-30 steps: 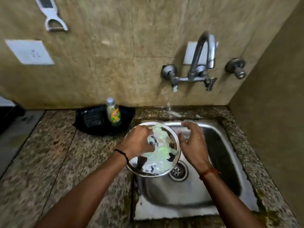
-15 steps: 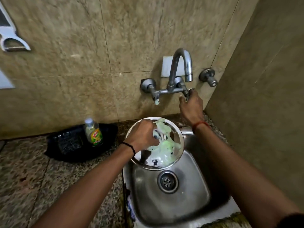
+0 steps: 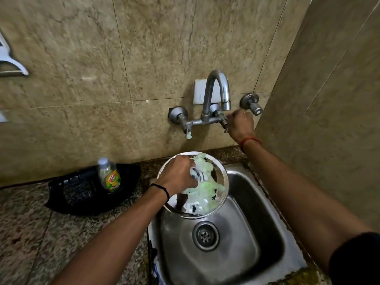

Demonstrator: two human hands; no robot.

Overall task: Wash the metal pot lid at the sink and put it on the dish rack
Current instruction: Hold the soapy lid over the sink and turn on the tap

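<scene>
Sink (image 3: 267,233) basin sat nearest, drain bare, no water running into it. Lid (image 3: 213,194) hung over the sink's back-left corner, tilted, face smeared with green lather. Left hand (image 3: 177,177) was closed around the lid's knob and carried it clear of the basin floor. Soap bottle (image 3: 109,175) stood in a black tray (image 3: 67,194) by the bench's back edge, just left of the lid. Right hand (image 3: 240,125), which a second before was at the lid's rim, had gone up to the tap (image 3: 216,95) and was clenched on the right valve handle. Spout still dry. Reads as scrubbing done, rinse about to start. Room: open basin below the spout; right wall tight beside the forearm; left bench mostly free. Dish rack not in view.
</scene>
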